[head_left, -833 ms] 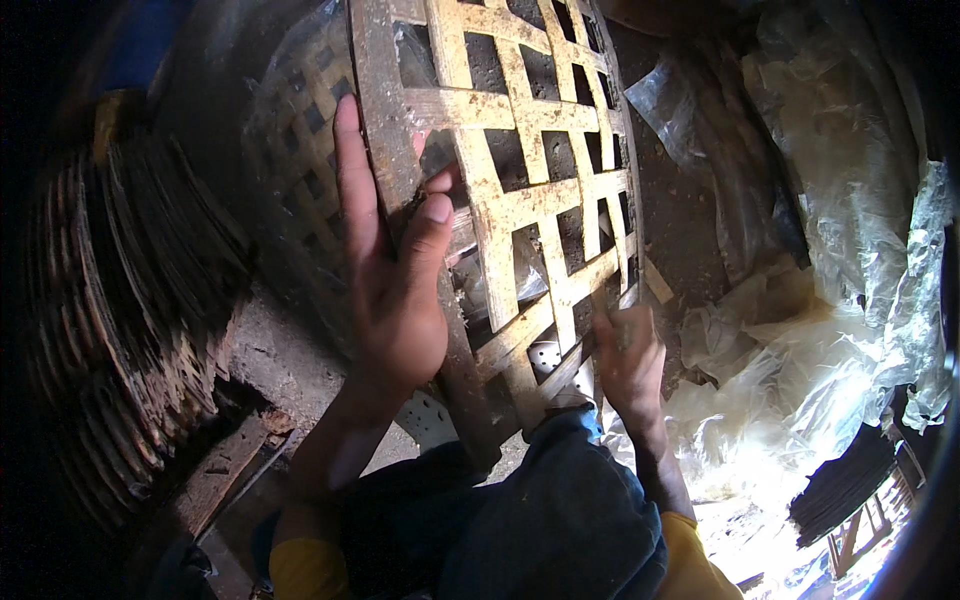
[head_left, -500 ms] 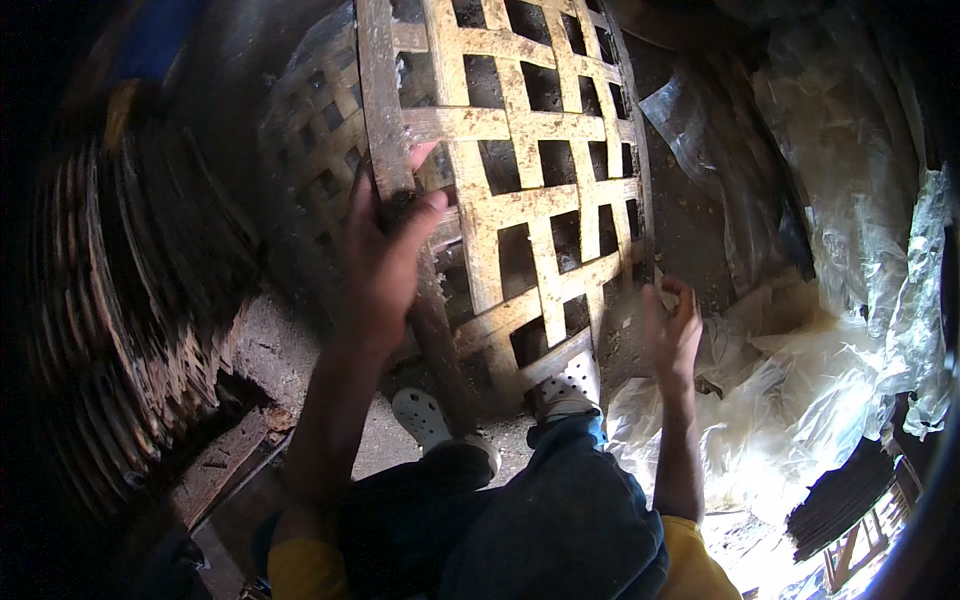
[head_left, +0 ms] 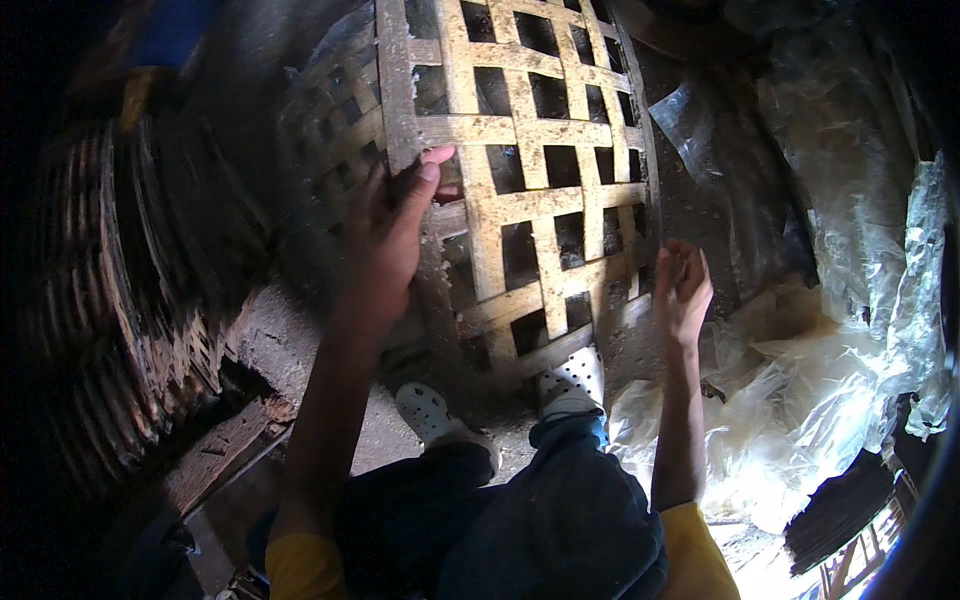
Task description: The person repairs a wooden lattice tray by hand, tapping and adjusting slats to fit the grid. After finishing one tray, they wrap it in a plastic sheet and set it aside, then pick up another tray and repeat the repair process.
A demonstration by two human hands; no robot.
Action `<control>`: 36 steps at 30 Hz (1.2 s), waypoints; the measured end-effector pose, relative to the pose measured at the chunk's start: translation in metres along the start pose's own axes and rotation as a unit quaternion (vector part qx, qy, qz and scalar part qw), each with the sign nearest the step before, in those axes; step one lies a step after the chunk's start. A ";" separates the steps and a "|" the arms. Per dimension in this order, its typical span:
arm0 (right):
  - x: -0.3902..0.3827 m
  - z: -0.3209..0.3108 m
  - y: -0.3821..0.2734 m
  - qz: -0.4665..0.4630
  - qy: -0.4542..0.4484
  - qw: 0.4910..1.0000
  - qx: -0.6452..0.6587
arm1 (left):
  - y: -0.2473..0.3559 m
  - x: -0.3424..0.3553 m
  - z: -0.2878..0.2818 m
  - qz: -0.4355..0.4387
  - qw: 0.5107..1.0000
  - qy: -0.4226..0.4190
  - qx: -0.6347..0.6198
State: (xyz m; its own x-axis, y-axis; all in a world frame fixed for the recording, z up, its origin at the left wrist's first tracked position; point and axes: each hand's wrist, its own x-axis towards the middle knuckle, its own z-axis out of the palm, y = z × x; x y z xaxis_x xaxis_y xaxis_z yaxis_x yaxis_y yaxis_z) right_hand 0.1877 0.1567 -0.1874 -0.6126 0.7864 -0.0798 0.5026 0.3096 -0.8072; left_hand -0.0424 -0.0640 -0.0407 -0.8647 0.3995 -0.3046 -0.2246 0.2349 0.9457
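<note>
A tall lattice panel [head_left: 545,200] of pale, flat woven strips in a darker wooden frame stands tilted in front of me. Wrapped around its left frame bar is my left hand [head_left: 395,225], the thumb in front and fingertips poking through a gap. Beside the lower right edge, my right hand [head_left: 685,285] is raised with its fingers curled together. Whatever those fingers may hold is hidden. Just below the panel's bottom end are my white perforated clogs [head_left: 425,412], the right one against or very near the lowest strip.
Stacked dark slatted panels [head_left: 130,290] lean at the left, with a wooden board [head_left: 225,455] below them. Crumpled clear plastic sheeting [head_left: 760,390] covers the right side, brightly lit low down. Another woven lattice [head_left: 340,130] shows dimly behind the panel.
The lattice panel has shifted slightly right and down in the view, my left hand still on its frame. My right hand has risen a little, its fingers curled closer together.
</note>
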 end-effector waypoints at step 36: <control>0.069 0.033 -0.146 -0.180 -0.082 0.979 0.057 | 0.012 -0.018 0.045 0.147 0.984 -0.087 -0.046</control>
State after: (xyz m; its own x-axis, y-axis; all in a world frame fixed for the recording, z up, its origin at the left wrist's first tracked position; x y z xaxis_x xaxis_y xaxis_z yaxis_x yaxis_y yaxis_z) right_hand 0.0523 0.1482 -0.0941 -0.8316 0.5385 0.1362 0.1713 0.4818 -0.8594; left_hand -0.0095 -0.0283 -0.0294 -0.8098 0.5862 -0.0235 -0.0225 0.0089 0.9997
